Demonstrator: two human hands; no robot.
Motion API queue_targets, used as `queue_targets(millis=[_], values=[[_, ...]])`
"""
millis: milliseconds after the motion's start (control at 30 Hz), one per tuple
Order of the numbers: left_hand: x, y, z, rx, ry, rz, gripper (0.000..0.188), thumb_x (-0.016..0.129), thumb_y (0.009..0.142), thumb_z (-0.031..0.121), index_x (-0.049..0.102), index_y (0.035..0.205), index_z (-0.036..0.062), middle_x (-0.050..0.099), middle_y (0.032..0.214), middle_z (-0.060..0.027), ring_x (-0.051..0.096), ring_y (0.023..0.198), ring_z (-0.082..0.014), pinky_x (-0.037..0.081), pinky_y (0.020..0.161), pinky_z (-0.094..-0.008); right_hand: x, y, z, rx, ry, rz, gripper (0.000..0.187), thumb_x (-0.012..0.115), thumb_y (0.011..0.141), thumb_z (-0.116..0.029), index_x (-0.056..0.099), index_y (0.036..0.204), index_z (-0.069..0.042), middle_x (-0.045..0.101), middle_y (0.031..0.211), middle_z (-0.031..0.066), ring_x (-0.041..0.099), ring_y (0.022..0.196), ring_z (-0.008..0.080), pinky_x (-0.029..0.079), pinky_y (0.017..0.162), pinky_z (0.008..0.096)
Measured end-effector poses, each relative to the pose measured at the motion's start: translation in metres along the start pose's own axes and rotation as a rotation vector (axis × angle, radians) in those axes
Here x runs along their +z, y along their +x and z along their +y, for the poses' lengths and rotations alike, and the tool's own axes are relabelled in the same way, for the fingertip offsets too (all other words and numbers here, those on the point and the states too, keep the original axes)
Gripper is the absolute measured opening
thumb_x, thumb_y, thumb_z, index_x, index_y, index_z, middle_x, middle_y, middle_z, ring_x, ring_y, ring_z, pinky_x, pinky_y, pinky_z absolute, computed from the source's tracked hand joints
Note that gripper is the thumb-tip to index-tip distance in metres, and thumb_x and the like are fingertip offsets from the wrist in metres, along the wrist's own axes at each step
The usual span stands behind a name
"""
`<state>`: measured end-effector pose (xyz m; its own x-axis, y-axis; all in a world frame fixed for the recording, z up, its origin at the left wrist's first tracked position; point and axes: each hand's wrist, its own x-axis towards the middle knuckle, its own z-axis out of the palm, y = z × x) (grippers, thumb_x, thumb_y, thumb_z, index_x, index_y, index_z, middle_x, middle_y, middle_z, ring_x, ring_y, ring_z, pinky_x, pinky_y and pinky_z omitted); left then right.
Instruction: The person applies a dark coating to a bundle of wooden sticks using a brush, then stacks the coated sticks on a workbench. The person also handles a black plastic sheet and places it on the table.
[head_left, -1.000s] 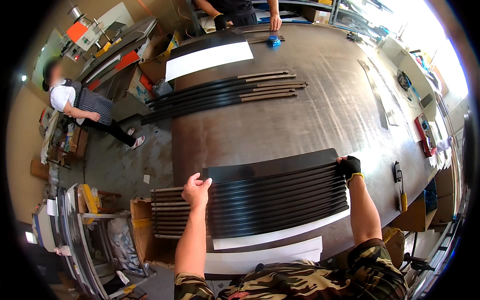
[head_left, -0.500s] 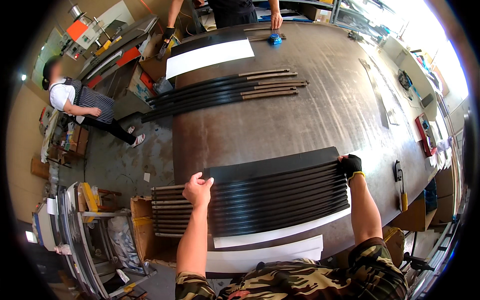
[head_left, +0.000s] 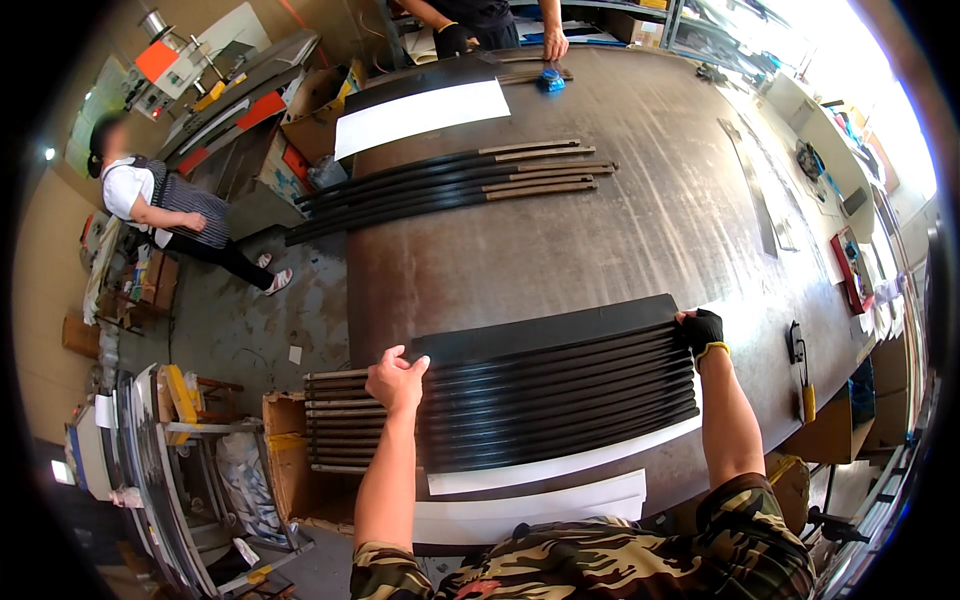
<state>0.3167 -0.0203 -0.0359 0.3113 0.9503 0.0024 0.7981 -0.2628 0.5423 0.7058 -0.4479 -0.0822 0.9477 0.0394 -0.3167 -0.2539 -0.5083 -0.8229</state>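
Blue tape roll (head_left: 551, 82), white sheet (head_left: 421, 115)

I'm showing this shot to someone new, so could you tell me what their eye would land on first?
Probably the flat black sheet lying over a row of long dark rods at the near edge of the big metal table, with the bare left hand and the black-gloved right hand at its two ends. Next, the second bundle of rods and a white sheet farther up the table.
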Motion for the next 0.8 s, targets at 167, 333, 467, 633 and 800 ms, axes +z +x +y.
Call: queue_targets(millis=[167,333,467,633,800], values=[[-0.039,0.019,-0.051,-0.228,0.232,0.221,0.046,0.085,0.065,0.036,0.072,0.105,0.0181,0.064,0.111,-0.01,0.055,0.11,-0.034,0.047,0.093,-0.0486,-0.031,0.034,0.048,0.035,0.097,0.2,0.014,0.076,0.083,-0.017,0.072,0.086,-0.004,0.064,0.069,0.0022,0.055,0.061,0.0146,0.046,0.059,0.0306],[-0.134,-0.047,-0.181,0.035,-0.357,0.367,0.022,0.077,0.085,0.015,0.064,0.096,0.0019,0.051,0.08,-0.0057,0.048,0.072,-0.022,0.046,0.07,-0.0326,-0.086,-0.042,0.055,-0.454,-0.145,0.575,0.017,0.065,0.093,-0.018,0.064,0.084,-0.003,0.062,0.072,0.0076,0.057,0.066,0.0218,0.046,0.063,0.0369],[-0.149,-0.161,-0.223,0.111,0.078,0.236,0.051,0.086,0.069,0.017,0.064,0.112,0.0008,0.062,0.104,-0.0137,0.06,0.097,-0.0322,0.05,0.086,-0.0425,-0.063,-0.204,0.021,-0.792,-0.141,0.141,0.009,0.063,0.082,0.005,0.061,0.083,-0.004,0.061,0.078,0.0102,0.06,0.072,0.0278,0.049,0.067,0.0375],[-0.104,-0.205,-0.248,-0.097,-0.139,0.12,0.057,0.087,0.069,0.021,0.066,0.118,0.0006,0.066,0.105,-0.0146,0.064,0.095,-0.0301,0.051,0.087,-0.0395,0.036,-0.347,0.019,-1.246,-0.276,-0.531,0.031,0.083,0.072,-0.016,0.069,0.099,-0.011,0.07,0.096,0.009,0.065,0.082,0.0306,0.052,0.071,0.0406],[-0.097,-0.209,-0.235,-0.06,-0.315,0.135,0.034,0.08,0.076,0.016,0.073,0.105,-0.0003,0.072,0.095,-0.018,0.069,0.084,-0.0293,0.054,0.078,-0.0371,0.12,-0.417,-0.018,-1.437,-0.233,-0.896,0.029,0.075,0.082,-0.024,0.07,0.106,-0.01,0.07,0.105,0.008,0.066,0.091,0.0285,0.054,0.079,0.0396]])
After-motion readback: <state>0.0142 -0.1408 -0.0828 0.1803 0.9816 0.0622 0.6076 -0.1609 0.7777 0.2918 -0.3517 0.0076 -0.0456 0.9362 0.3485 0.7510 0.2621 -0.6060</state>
